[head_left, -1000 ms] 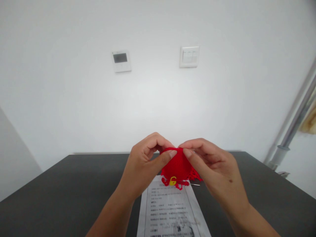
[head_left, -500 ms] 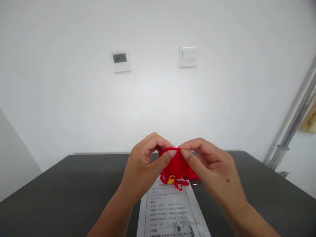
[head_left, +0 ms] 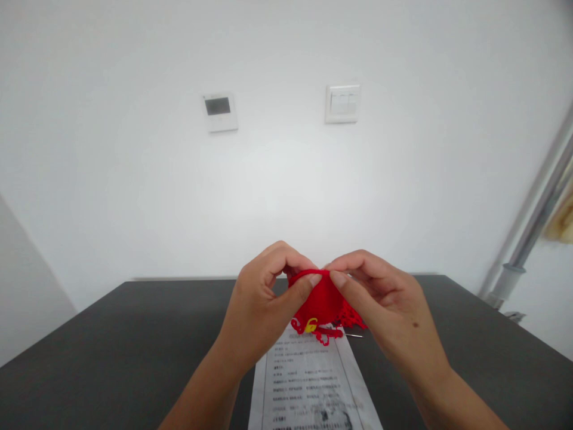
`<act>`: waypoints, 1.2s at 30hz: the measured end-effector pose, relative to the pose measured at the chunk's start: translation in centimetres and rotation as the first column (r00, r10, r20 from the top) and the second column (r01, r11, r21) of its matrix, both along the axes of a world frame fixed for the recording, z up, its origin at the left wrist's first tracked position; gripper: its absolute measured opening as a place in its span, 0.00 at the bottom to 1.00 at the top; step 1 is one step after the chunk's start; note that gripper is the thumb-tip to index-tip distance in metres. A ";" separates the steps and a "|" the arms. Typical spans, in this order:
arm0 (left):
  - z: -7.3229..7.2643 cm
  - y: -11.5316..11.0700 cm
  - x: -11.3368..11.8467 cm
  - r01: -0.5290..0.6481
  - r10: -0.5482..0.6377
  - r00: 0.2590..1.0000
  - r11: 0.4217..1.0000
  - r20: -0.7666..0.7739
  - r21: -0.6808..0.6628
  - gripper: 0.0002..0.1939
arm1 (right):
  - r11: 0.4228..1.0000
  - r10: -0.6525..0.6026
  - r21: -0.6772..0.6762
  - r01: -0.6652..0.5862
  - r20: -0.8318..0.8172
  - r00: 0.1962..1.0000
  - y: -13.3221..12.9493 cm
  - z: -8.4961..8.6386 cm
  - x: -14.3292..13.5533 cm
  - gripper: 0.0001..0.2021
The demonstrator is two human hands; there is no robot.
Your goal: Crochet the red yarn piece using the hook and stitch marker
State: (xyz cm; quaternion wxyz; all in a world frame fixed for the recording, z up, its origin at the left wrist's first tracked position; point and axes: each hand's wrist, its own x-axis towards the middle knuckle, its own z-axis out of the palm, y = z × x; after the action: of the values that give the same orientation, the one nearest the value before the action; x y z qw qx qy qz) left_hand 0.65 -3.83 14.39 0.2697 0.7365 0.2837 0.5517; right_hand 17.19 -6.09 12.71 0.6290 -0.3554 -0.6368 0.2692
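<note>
A piece of red knitted or crocheted yarn work (head_left: 320, 301) is held up between my two hands. My left hand (head_left: 268, 298) pinches its top edge between thumb and fingers. Close beside it, my right hand (head_left: 382, 298) pinches the same edge, the two thumbs a small gap apart. Near the lower edge of the red work is a yellow stitch marker (head_left: 311, 325), shaped like a little padlock. Below and behind it lie loose red yarn (head_left: 351, 316) and a thin metal needle or hook (head_left: 353, 335), its other end hidden in the red.
A printed sheet of paper (head_left: 308, 382) lies on the dark table (head_left: 134, 352) under the hands. On the white wall behind are a thermostat-like panel (head_left: 219, 112) and a switch plate (head_left: 342, 104). A grey pipe (head_left: 537, 221) runs at the right.
My right thumb has shifted very slightly to the right along the edge of the red work. Both hands keep their pinch; otherwise almost nothing differs.
</note>
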 end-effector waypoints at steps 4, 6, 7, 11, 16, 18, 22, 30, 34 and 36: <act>0.2 -0.3 0.0 -0.012 0.013 0.999 1.000 -0.031 0.017 0.06 | 1.000 -0.015 0.006 0.015 0.011 1.000 0.0 -0.2 0.1 0.07; 0.2 -0.3 0.0 -0.016 0.017 0.999 1.000 -0.039 0.024 0.06 | 1.000 -0.027 0.017 0.026 0.023 0.999 -0.1 -0.2 0.2 0.07; 0.2 -0.3 0.1 -0.017 0.018 0.999 1.000 -0.044 0.025 0.06 | 0.999 -0.033 0.022 0.032 0.029 0.999 -0.1 -0.2 0.3 0.07; 0.3 -0.2 0.3 -0.018 0.019 0.999 1.000 -0.041 0.022 0.06 | 0.998 -0.061 0.035 0.059 0.046 0.997 -0.1 0.0 0.2 0.06; 0.1 0.1 0.2 0.030 -0.030 1.000 0.999 0.006 -0.022 0.05 | 0.991 -0.103 0.083 0.101 0.027 0.994 0.0 -0.1 0.0 0.07; 0.0 0.3 0.1 0.068 -0.066 0.997 0.996 0.032 -0.051 0.05 | 0.989 -0.114 0.100 0.112 0.010 0.993 0.1 -0.3 -0.1 0.07; 0.0 0.5 -0.2 0.096 -0.091 0.994 0.992 0.060 -0.078 0.05 | 0.989 -0.114 0.092 0.114 -0.003 0.993 0.0 -0.3 -0.1 0.07; -0.2 0.2 0.0 0.029 -0.028 0.998 0.999 0.052 -0.019 0.06 | 0.995 -0.078 0.062 0.076 0.030 0.996 0.0 -0.1 0.0 0.08; -0.1 0.1 0.1 0.004 -0.004 1.000 1.000 0.028 -0.003 0.06 | 0.995 -0.070 0.066 0.069 0.018 0.997 0.0 -0.2 0.0 0.07; -0.1 0.1 0.1 0.009 -0.009 1.000 1.000 0.020 -0.006 0.06 | 0.997 -0.060 0.052 0.060 0.010 0.998 -0.1 -0.2 0.0 0.07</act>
State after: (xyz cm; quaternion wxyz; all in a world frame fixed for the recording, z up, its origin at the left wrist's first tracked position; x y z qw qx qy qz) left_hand 0.74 -3.70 14.34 0.2773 0.7315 0.2793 0.5568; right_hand 17.22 -6.16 12.54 0.6422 -0.3594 -0.6363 0.2315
